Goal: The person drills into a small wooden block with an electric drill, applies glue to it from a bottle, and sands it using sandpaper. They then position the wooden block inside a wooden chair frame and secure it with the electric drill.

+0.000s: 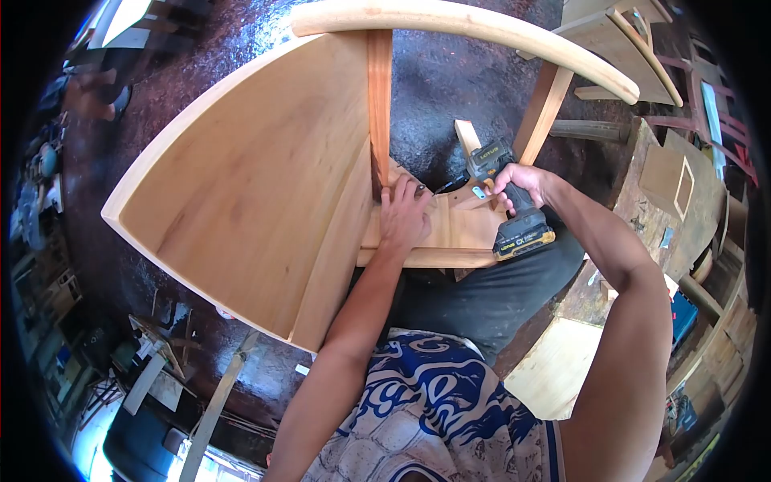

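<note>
A wooden chair (241, 161) lies tipped on its side in front of me, its broad curved panel to the left and a curved rail (466, 20) across the top. My left hand (404, 213) is at the inner corner by an upright post (380, 112), fingers bent around a small dark piece that I cannot make out. My right hand (518, 189) grips the handle of a cordless drill (524, 233). The drill's bit points left, toward my left hand, over the inside of the wooden frame (434, 257).
A worn workbench (578, 293) at the right bears a small wooden box (665, 181). More wooden furniture (614, 52) stands at the top right. A narrow wooden strip (217, 406) lies at the lower left. My dark-clothed leg (490, 301) is under the chair frame.
</note>
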Available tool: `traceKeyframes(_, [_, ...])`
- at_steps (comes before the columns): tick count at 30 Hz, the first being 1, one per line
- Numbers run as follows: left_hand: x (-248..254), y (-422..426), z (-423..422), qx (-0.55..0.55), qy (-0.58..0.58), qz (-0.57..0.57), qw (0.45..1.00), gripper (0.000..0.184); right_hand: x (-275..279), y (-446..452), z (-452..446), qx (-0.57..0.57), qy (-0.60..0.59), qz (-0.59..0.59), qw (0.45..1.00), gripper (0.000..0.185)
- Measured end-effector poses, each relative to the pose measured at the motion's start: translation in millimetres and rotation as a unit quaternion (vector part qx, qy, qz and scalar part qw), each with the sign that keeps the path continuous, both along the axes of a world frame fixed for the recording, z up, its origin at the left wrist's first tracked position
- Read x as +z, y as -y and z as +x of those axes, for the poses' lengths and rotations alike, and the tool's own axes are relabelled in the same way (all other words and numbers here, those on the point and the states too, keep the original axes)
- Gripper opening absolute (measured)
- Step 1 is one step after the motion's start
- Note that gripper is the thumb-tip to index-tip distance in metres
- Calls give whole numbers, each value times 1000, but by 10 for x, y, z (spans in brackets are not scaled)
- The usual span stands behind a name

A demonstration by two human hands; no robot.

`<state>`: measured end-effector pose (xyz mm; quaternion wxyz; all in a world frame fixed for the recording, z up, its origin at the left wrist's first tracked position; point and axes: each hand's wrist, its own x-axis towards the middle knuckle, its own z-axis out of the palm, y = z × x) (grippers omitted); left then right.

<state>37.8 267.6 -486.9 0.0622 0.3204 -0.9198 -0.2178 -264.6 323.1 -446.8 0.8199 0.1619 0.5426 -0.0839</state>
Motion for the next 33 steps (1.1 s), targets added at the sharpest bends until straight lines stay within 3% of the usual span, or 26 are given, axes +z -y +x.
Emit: traceKeyframes(33, [69,-2,-3,-14,22,14,1000,40,-11,-41,23,11,0,2,1000,12])
